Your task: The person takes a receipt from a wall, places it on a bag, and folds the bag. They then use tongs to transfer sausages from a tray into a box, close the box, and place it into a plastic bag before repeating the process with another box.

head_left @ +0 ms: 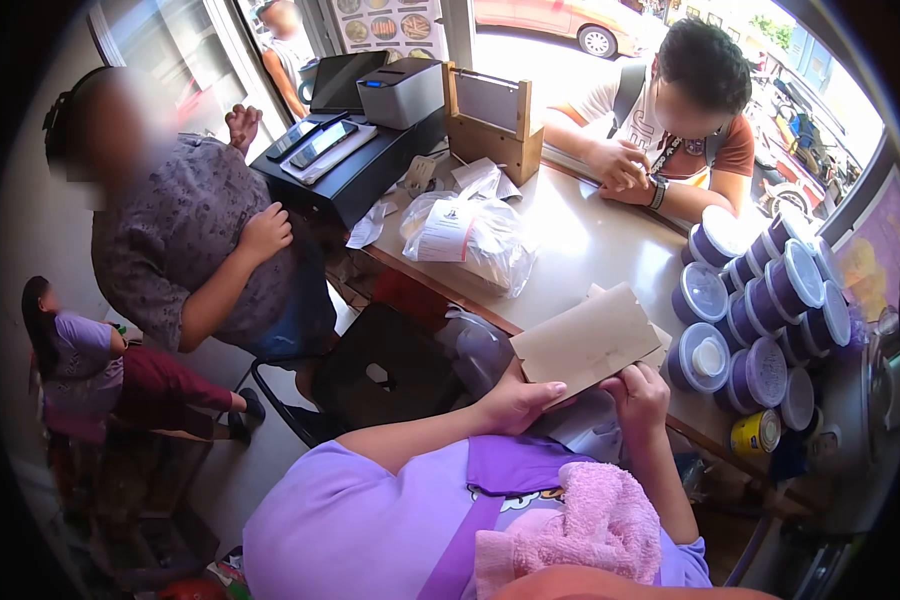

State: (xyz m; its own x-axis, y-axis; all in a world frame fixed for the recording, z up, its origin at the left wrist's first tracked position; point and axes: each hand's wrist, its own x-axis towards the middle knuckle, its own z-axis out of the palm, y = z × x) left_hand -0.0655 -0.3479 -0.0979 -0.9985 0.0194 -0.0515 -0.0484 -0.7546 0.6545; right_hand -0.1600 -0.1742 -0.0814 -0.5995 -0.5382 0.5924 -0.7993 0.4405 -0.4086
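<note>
A light brown cardboard piece (588,338), folded and box-like, is held at the counter's near edge. My left hand (520,398) grips its lower left corner, thumb on top. My right hand (638,396) has its fingers closed on the lower right edge. More cardboard shows behind its right side. Up and to the left, a clear plastic bag (470,240) with a printed paper slip lies on the counter (595,240). Several purple tubs with clear lids (755,300) are stacked to the right, beside a yellow can (756,432).
A person (205,220) stands at the left; another (685,120) leans on the counter's far side. A third (120,350) is at the far left. A black cash drawer (355,170) bears a printer (402,92) and phone. A black chair (380,375) stands left of me.
</note>
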